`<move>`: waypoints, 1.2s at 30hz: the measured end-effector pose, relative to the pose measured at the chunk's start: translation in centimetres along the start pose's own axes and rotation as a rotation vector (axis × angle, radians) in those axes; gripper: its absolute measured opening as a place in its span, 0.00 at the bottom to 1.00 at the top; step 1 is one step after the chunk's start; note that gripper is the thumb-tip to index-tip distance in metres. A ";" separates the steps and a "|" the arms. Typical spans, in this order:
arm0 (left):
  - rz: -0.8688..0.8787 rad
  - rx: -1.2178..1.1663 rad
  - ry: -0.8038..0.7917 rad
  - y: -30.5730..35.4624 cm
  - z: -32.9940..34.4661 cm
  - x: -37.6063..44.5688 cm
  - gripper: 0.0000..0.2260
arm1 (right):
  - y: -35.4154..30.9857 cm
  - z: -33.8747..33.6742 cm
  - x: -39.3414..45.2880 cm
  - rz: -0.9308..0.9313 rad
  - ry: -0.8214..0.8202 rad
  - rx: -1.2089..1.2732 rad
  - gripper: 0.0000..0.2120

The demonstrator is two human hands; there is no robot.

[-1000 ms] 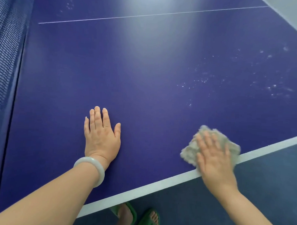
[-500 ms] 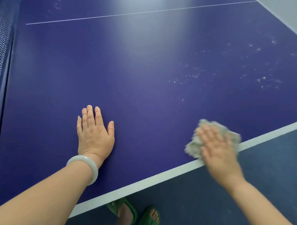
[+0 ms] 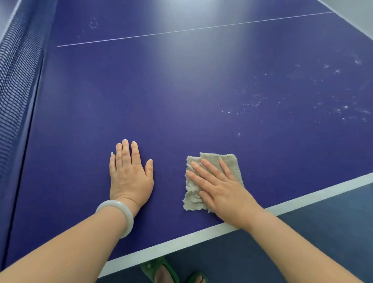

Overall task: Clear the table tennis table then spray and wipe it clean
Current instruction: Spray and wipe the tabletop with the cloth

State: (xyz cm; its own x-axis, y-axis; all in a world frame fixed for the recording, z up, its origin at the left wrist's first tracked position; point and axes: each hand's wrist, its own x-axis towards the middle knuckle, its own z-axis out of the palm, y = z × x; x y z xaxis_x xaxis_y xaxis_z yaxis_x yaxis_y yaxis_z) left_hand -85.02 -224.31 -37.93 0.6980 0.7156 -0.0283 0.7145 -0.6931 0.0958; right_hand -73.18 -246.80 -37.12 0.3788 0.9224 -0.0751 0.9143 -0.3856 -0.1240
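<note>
**Cloth swept leftward along the near edge of the worktop, mid-wipe**

The grey cloth (image 3: pixel 211 180) has been carried to the left along the near edge of the blue worktop (image 3: pixel 183 94) compared with a second ago, when it sat further right and overlapped the white edge line (image 3: pixel 306 200). It is now seen sharply, lying flat just inside that line and just beside the left hand (image 3: pixel 130 175), with a narrow strip of bare surface between the two. The blur seen on the cloth and hand a moment earlier is gone, so the stroke is judged to be at its turning point or paused.

For the task, this suggests the wiping stage is under way and unfinished: no loose items are seen on the surface, but pale spray droplets (image 3: pixel 299 98) are scattered towards the right side, well apart from the cloth and not yet wiped. A fainter patch of droplets is visible near the far left, close to the net (image 3: pixel 11 93).

The right hand (image 3: pixel 220 189) is laid flat on the cloth, fingers straight and spread, pointing up and to the left, pressing rather than gripping. The left hand is kept where it was, palm down, fingers straight and together, braced on the bare surface. A pale bangle (image 3: pixel 117 215) is worn on the left wrist. Both forearms are stretched over the near edge.
</note>
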 end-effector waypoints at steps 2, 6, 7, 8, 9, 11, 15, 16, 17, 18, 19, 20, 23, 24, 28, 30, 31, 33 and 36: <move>0.000 0.001 0.002 -0.1 0.1 0.1 0.30 | 4.4 -0.3 -1.2 0.300 0.033 0.034 0.25; -0.006 0.013 0.014 -0.1 0.3 0.0 0.30 | 7.3 -0.9 -4.0 0.974 0.117 0.064 0.26; -0.009 0.012 0.008 -0.1 0.3 0.1 0.30 | 6.0 -0.7 -3.7 0.997 0.134 0.057 0.26; -0.010 0.011 0.003 -0.1 0.3 0.1 0.30 | 4.3 -0.4 -3.2 0.955 0.151 0.038 0.25; -0.009 0.010 -0.004 -0.1 0.3 0.0 0.30 | 2.3 -0.1 -2.5 0.854 0.164 0.017 0.25; -0.004 0.010 -0.015 -0.1 0.1 0.0 0.30 | -1.6 0.3 -1.5 0.547 0.126 -0.003 0.26; -0.023 -0.141 -0.035 0.3 -1.2 0.6 0.27 | -1.7 0.6 -2.6 0.120 0.021 0.017 0.24; -0.003 -0.200 -0.027 0.8 -1.5 1.0 0.26 | 0.1 0.4 -2.9 0.145 0.027 0.025 0.24; 0.032 -0.230 -0.018 1.5 -1.8 1.4 0.24 | 2.0 0.1 -3.0 0.222 0.047 0.037 0.24; 0.074 -0.224 -0.010 2.3 -1.9 2.0 0.24 | 4.1 -0.2 -3.1 0.354 0.061 0.055 0.24; 0.108 -0.196 -0.005 3.3 -1.9 2.7 0.24 | 6.0 -0.6 -3.0 0.523 0.069 0.067 0.24; 0.118 -0.170 -0.005 4.5 -1.8 3.5 0.26 | 7.4 -1.0 -2.9 0.697 0.077 0.069 0.24; 0.033 -0.118 -0.063 7.6 -0.8 5.7 0.29 | 8.2 -1.4 -2.0 1.033 0.129 0.098 0.26; 0.002 -0.097 -0.077 8.2 -0.4 6.1 0.30 | 7.4 -1.3 -1.5 1.024 0.139 0.097 0.26; -0.032 -0.008 -0.016 8.9 1.0 6.0 0.31 | 2.6 -0.3 0.7 0.487 0.112 0.067 0.26; -0.038 -0.003 -0.018 8.9 1.1 6.1 0.30 | 2.1 -0.1 1.6 0.229 0.062 0.050 0.25; -0.039 0.001 -0.021 9.0 1.1 6.2 0.30 | 3.0 -0.4 2.1 0.147 0.038 0.040 0.25; -0.040 0.013 -0.016 9.0 1.2 6.3 0.30 | 6.7 -0.8 3.0 0.147 0.033 0.018 0.25; -0.048 0.029 -0.014 9.0 1.3 6.3 0.30 | 13.3 -1.9 3.4 0.660 0.051 0.042 0.26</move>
State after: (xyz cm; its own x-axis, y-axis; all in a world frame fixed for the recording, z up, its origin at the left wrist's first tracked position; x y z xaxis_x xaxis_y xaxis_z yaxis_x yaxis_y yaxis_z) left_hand -74.10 -226.17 -38.54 0.6635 0.7468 -0.0458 0.7480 -0.6605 0.0656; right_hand -59.44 -248.76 -37.11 0.8648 0.4917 -0.1014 0.4820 -0.8697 -0.1066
